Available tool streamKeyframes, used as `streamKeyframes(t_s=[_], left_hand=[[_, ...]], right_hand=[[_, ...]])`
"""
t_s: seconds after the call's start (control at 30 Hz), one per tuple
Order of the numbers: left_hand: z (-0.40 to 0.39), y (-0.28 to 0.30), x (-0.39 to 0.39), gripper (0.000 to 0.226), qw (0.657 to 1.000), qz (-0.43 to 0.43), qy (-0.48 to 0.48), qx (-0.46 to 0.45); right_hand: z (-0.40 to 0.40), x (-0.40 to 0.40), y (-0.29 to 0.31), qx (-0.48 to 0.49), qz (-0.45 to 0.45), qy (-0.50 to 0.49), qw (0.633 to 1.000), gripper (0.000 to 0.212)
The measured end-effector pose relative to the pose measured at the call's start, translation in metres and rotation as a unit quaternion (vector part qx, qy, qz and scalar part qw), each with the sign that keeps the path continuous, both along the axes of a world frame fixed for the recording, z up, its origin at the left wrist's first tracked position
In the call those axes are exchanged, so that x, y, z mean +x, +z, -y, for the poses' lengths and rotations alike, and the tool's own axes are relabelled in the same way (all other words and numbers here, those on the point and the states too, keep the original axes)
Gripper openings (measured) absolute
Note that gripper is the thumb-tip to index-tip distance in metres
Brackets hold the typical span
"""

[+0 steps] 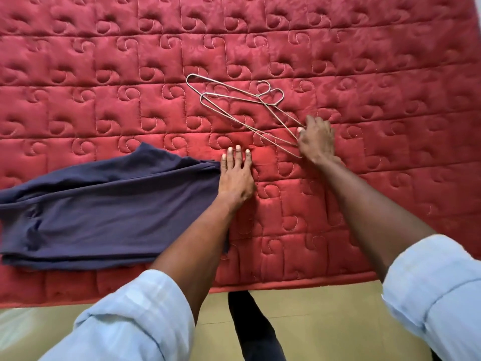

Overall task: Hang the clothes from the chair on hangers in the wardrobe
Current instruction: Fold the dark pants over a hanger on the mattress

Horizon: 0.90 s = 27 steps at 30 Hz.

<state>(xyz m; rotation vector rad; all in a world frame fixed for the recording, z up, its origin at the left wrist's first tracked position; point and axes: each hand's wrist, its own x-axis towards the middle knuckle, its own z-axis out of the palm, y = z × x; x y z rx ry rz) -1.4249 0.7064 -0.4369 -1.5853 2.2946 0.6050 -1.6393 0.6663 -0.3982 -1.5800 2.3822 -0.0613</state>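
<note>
My left hand (235,175) lies flat, fingers spread, by the edge of the folded blue clothes (109,204) on the red bed (390,61). Right hand (316,142) pinches 2 wire hangers (234,105); I'd lift just 1, slow, w/o tangling hooks

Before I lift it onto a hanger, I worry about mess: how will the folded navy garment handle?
The navy garment probably goes floppy and unfolds: it lies in soft folded layers. Likely light, being thin. It may slide on the sheeny red quilt.
</note>
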Motion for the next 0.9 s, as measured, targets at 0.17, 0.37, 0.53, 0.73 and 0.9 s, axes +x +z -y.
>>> streamKeyframes(t_s=[0.17, 0.37, 0.53, 0.73, 0.9], left_hand=[[0.006, 0.001, -0.001, 0.066, 0.999, 0.005, 0.002, 0.031], [0.006, 0.001, -0.003, 0.066, 0.999, 0.014, 0.004, 0.042], [0.013, 0.003, 0.000, 0.066, 0.997, -0.009, 0.010, 0.075], [0.023, 0.012, 0.004, 0.073, 0.991, -0.055, 0.035, 0.114], [0.021, 0.043, 0.029, 0.040, 0.722, -0.504, 0.438, 0.181]], right_hand=[[-0.015, 0.002, -0.004, 0.010, 0.012, -0.007, 1.000, 0.023], [-0.026, 0.035, -0.005, -0.023, 0.054, 0.046, 0.997, 0.026], [-0.009, 0.053, -0.005, 0.018, 0.146, -0.016, 0.989, 0.020], [-0.033, 0.078, 0.018, -0.099, 0.479, -0.176, 0.854, 0.026], [-0.090, 0.119, 0.037, -0.099, 0.646, -0.272, 0.707, 0.022]])
